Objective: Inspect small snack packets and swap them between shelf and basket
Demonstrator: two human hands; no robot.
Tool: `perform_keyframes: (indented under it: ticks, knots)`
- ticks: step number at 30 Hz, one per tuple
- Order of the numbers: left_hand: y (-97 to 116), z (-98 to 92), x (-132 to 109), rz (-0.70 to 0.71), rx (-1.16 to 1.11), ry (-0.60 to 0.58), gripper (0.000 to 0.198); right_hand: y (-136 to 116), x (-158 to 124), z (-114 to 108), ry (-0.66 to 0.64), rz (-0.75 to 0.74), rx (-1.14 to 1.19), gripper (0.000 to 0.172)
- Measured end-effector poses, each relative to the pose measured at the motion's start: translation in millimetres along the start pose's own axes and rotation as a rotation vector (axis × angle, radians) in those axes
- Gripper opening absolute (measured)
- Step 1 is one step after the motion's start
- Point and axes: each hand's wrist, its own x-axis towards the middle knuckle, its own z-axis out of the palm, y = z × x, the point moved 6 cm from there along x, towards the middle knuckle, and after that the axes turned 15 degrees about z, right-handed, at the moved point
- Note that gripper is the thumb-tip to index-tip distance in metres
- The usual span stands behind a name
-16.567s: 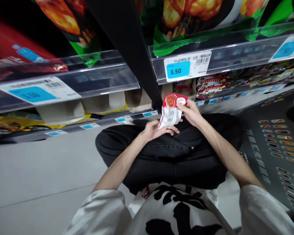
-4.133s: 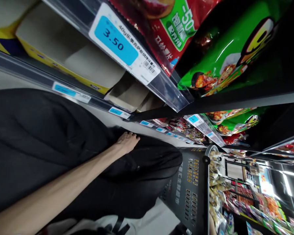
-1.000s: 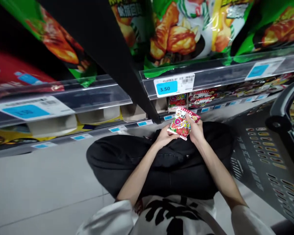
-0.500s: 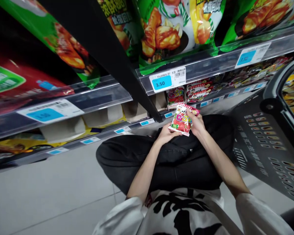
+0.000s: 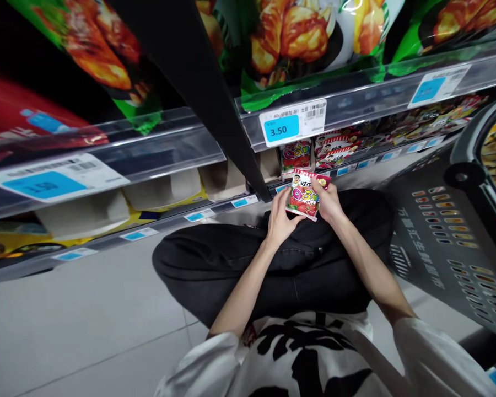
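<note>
A small red-and-white bag of QQ gummy candy (image 5: 303, 199) is held over my lap, its printed front facing up. My right hand (image 5: 330, 204) pinches its right side, thumb on the front. A darker pink-red edge of wrapper sticks out beside that thumb; whether it belongs to a second bag I cannot tell. Around the bag's left edge curls my left hand (image 5: 279, 221), its thumb at the lower edge and its fingers partly hidden. Similar candy bags (image 5: 296, 156) stand on the bottom shelf just beyond my hands.
A grey shopping basket (image 5: 430, 242) with yellow packs inside stands at my right. Ahead, a black shelf post (image 5: 215, 105) divides the shelves. Large green snack bags (image 5: 289, 49) fill the upper shelf, above a price tag (image 5: 292, 122). Open cartons (image 5: 86, 215) sit low on the left.
The candy bag has shifted slightly left and up in view. My left hand has loosened, its thumb sliding from the bag's front to its lower edge. The view has moved closer to the shelves.
</note>
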Motion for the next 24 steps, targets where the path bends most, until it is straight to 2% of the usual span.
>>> perform_keyframes:
  ticks: [3, 5, 9, 12, 15, 17, 19, 21, 24]
  knots:
    - [15, 0.4, -1, 0.214, 0.158, -0.099, 0.076, 3, 1, 0, -0.008, 0.086, 0.046, 0.039]
    - [19, 1.7, -3, 0.284, 0.216, -0.133, 0.077, 6, 0, 1, -0.012, 0.165, 0.054, 0.033]
    - [19, -2.7, -6, 0.306, 0.266, -0.051, 0.085, 10, -3, 8, -0.083, 0.270, -0.007, 0.023]
    - [15, -5.5, -5, 0.275, 0.147, 0.032, 0.077, 6, -8, 18, -0.218, 0.269, -0.036, 0.031]
    - [5, -6.8, -3, 0.154, -0.148, 0.161, 0.058, 3, -12, 22, -0.317, 0.264, -0.116, 0.048]
    - [-7, -5.2, -4, -0.020, -0.406, 0.270, 0.052, 3, -10, 18, -0.271, 0.233, -0.213, 0.048]
    - [-17, -0.5, -5, -0.209, -0.704, 0.380, 0.060, 2, -6, 10, -0.138, 0.147, -0.284, 0.046]
    - [-21, 5.6, -6, -0.340, -0.974, 0.448, 0.072, 1, -3, 3, -0.037, 0.082, -0.288, 0.053]
    - [-18, 9.9, -5, -0.424, -1.155, 0.450, 0.082, 6, -3, 6, -0.106, 0.105, -0.226, 0.049]
